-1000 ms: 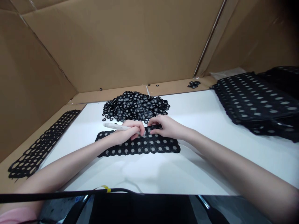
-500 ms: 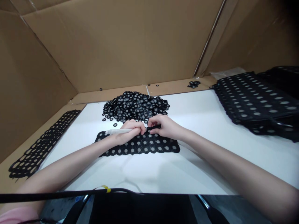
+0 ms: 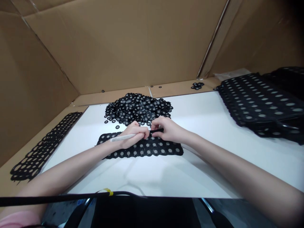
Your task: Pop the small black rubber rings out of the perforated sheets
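Observation:
A black sheet with rows of pale grey discs point(image 3: 148, 152) lies flat on the white board in front of me. My left hand point(image 3: 134, 134) is closed around a white pen-like tool point(image 3: 123, 137), whose blunt end points left; its tip is hidden by my fingers at the sheet's upper edge. Close beside it, my right hand point(image 3: 163, 128) pinches a raised part of the sheet's far edge between thumb and fingers. Just beyond both hands rises a heap of black rings with grey centres point(image 3: 139, 109).
On the left lies a black strip full of holes point(image 3: 47, 144). Several disc-filled black sheets point(image 3: 263, 101) are stacked at the right. A small ring cluster point(image 3: 197, 85) rests by the cardboard wall point(image 3: 133, 44). A black cable point(image 3: 59, 199) crosses the front.
The white tool has tilted, its blunt end swinging lower toward my left wrist as the left hand turned slightly. My right hand keeps its pinch in nearly the same place.

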Demonstrator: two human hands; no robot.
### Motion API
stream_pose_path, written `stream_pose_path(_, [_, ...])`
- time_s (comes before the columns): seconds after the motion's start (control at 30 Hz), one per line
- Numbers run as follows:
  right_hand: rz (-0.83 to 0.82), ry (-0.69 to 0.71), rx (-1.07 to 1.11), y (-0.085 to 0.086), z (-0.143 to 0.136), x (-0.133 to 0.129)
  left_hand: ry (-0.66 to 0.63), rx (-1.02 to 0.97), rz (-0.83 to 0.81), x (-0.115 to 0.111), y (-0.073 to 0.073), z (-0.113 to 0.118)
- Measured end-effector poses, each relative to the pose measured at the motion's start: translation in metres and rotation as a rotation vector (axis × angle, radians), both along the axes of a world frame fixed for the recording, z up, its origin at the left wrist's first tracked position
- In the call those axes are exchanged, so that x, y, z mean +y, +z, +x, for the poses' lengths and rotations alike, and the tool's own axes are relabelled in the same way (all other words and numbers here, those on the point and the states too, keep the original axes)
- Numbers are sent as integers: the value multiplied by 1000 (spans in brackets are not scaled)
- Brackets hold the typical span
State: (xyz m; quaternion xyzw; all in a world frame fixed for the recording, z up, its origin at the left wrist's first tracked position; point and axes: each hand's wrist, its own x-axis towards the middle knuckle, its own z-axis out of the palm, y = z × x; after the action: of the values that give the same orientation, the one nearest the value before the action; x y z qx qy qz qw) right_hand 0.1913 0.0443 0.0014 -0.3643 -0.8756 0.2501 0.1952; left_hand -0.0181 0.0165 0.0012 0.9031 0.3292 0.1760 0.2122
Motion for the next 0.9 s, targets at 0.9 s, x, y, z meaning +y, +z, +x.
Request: stream_pose_path(0.9, [-99,-5,76,-7,-3,3,-16,55,-101,2,4,2])
